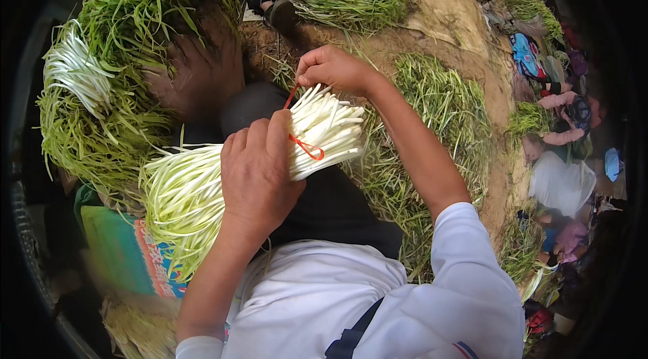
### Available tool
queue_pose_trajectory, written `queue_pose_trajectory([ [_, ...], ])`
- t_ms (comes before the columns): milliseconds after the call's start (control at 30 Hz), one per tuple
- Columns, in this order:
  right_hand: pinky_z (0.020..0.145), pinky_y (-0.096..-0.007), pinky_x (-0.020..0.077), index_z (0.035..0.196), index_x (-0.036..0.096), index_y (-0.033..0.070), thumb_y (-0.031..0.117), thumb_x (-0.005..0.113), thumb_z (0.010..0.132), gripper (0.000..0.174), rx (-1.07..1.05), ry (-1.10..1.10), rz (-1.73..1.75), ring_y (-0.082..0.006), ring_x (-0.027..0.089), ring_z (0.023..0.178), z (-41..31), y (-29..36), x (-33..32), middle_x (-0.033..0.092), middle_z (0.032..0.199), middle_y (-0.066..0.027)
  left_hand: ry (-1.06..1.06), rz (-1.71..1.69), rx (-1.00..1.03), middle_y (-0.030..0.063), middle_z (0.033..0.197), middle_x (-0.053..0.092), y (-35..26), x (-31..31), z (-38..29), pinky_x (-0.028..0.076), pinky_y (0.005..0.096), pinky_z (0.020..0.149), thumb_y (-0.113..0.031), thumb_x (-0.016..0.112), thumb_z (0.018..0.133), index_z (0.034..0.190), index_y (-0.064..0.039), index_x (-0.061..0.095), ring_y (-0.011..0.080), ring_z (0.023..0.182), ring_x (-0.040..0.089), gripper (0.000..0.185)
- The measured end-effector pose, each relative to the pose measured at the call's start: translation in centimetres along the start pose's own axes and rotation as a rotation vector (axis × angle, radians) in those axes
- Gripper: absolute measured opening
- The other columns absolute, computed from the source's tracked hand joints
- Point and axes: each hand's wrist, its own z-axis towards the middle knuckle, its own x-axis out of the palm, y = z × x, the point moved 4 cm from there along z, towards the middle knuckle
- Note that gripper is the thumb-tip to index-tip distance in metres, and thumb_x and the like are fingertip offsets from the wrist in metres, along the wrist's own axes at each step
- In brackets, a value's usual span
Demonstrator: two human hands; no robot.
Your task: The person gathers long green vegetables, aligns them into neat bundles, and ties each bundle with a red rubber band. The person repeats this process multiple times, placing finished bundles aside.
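Observation:
A thick bundle of white-stemmed greens that look like Chinese chives (324,131) lies across my lap. Its white root ends point to the upper right, and its pale green leaves hang to the lower left. My left hand (260,171) grips the bundle around its middle. Above the root ends, my right hand (329,70) pinches one end of a red tie (292,95) between thumb and fingers, pulling it taut. A loop of the same tie (310,149) lies on the white stems beside my left thumb. Part of the tie around the bundle is hidden.
At the left, a tall heap of greens (136,19) carries a sheaf of white stems (81,70). Below it stands a printed green box or sack (116,247). Loose leaves (430,100) litter the ground at right. Other people (572,116) sit among greens along the right edge.

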Motion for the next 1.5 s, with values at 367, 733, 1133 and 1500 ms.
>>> queue_pose_trajectory([
  [367, 0.109, -0.0411, 0.0664, 0.144, 0.074, 0.001, 0.041, 0.052, 0.123, 0.050, 0.118, -0.271, 0.794, -0.0233, 0.082, 0.121, -6.9, -9.2, 7.3, 0.082, 0.138, -0.0138, -0.040, -0.020, -0.041, 0.0145, 0.123, 0.073, 0.9, 0.5, 0.2, 0.054, 0.0511, 0.103, -0.008, 0.095, 0.065, 0.140, -0.007, 0.062, 0.0420, 0.114, 0.071, 0.082],
  [733, 0.077, -0.0300, 0.0584, 0.118, 0.084, 0.005, -0.001, 0.078, 0.105, 0.016, 0.053, -0.440, 0.181, -0.0090, 0.071, 0.089, -16.1, -5.0, 11.9, 0.079, 0.098, 0.0022, -0.130, -0.043, 0.031, 0.0171, 0.107, 0.066, 1.3, 0.5, 0.6, 0.052, 0.0532, 0.089, -0.009, 0.090, 0.071, 0.129, -0.004, 0.060, 0.0428, 0.097, 0.068, 0.066],
  [1133, 0.081, -0.0362, 0.0580, 0.102, 0.072, -0.004, -0.004, 0.068, 0.102, 0.005, -0.153, -0.463, -0.234, -0.0180, 0.069, 0.084, -17.0, 2.2, 16.9, 0.074, 0.091, -0.0112, -0.098, -0.027, 0.048, 0.0147, 0.100, 0.064, 1.6, 0.6, 0.5, 0.051, 0.0504, 0.085, -0.019, 0.096, 0.060, 0.108, -0.007, 0.056, 0.0393, 0.093, 0.067, 0.064],
  [1500, 0.070, -0.0344, 0.0537, 0.095, 0.068, -0.003, -0.002, 0.068, 0.101, 0.006, -0.067, -0.543, -0.019, -0.0114, 0.058, 0.074, -17.2, 3.7, 17.3, 0.065, 0.079, -0.0075, -0.078, 0.015, 0.080, 0.0133, 0.102, 0.065, 1.7, 0.8, 0.3, 0.051, 0.0483, 0.087, -0.022, 0.099, 0.065, 0.109, -0.008, 0.058, 0.0356, 0.096, 0.068, 0.061],
])
